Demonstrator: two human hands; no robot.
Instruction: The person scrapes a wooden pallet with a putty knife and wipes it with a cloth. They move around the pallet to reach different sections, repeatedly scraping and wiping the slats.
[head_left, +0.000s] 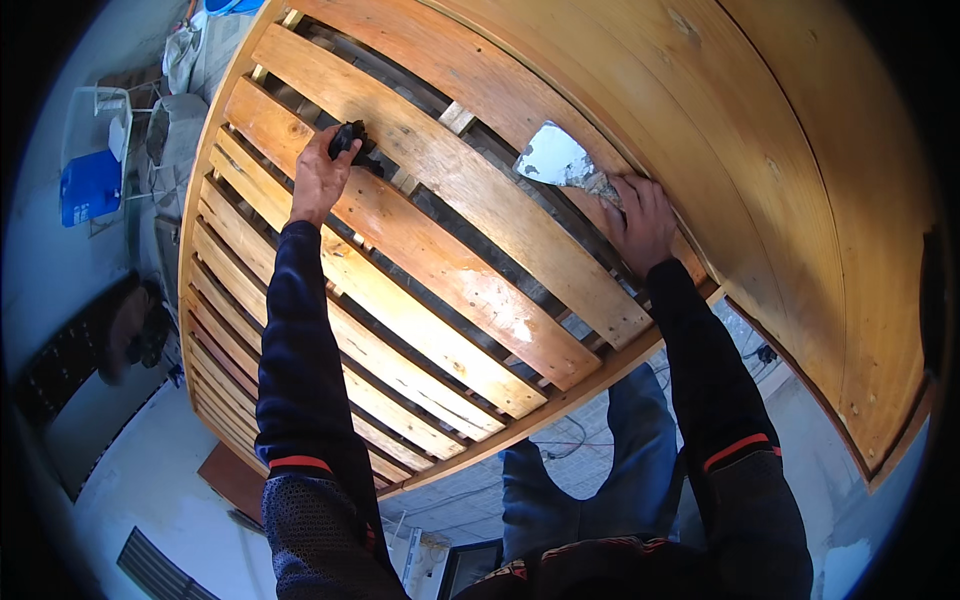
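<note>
A slatted wooden bed frame lies before me, its slats running diagonally with dark gaps between them. My left hand pinches a crumpled black wad, cloth or plastic, at the gap between two slats near the frame's far side. Under my right hand, a putty knife rests flat over a slat beside the headboard, its wide blade spotted with residue. My fingers close around its handle end, which they partly hide. One slat near the middle has a glossy, wet-looking patch.
A tall wooden headboard panel rises along the right. The frame's near rail passes in front of my legs. Beyond the far rail stand a blue container and a white metal rack. A cable lies on the tiled floor.
</note>
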